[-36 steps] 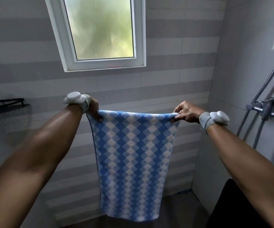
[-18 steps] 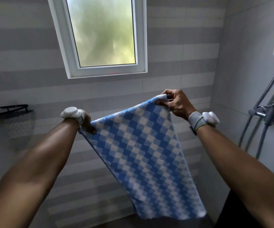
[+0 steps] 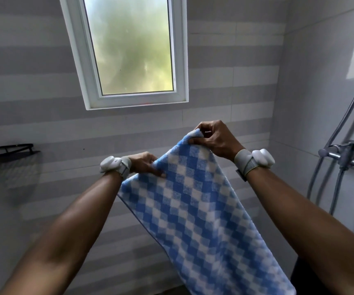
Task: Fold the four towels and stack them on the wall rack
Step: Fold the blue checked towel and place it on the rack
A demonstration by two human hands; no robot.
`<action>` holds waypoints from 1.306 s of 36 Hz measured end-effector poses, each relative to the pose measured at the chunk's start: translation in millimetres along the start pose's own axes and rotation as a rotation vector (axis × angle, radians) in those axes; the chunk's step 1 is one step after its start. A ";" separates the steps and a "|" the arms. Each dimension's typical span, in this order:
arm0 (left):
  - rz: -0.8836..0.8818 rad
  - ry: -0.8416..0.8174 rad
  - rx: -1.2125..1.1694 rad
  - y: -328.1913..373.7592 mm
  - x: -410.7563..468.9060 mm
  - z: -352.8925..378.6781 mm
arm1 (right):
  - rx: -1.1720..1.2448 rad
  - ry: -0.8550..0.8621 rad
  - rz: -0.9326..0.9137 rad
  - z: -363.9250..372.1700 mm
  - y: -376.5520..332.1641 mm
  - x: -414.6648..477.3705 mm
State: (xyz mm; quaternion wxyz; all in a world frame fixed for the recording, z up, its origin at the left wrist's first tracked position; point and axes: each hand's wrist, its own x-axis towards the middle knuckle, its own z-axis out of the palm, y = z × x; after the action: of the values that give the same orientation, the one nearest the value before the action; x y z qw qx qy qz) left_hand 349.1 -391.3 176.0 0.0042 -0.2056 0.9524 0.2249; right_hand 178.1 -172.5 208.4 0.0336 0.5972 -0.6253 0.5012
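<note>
A blue and white checked towel (image 3: pixel 197 209) hangs in the air in front of the striped tile wall, slanting down to the lower right. My right hand (image 3: pixel 213 139) pinches its upper corner, raised above the other. My left hand (image 3: pixel 145 163) grips the towel's top edge lower down and to the left, close to the right hand. The black wall rack (image 3: pixel 8 153) is fixed to the wall at the far left, about level with my hands; nothing shows on it.
A white-framed frosted window (image 3: pixel 129 50) sits above my hands. Shower pipes and a mixer tap (image 3: pixel 345 154) stand out from the right wall. A dark shape fills the bottom right corner.
The towel was held spread flat and level. My right hand has risen and swung left toward my left hand, so the top edge is bunched and the towel hangs slanted.
</note>
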 end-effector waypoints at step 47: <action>0.366 0.344 -0.036 86.6 -6.6 -71.1 | 0.274 -0.075 0.297 37.5 35.3 -53.5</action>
State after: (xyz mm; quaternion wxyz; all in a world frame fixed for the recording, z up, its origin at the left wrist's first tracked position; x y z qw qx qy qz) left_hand 327.0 -348.8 277.6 -0.2022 -0.0650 0.9564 0.2006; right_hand 186.7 -167.0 134.8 -0.1455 0.5154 -0.6335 0.5585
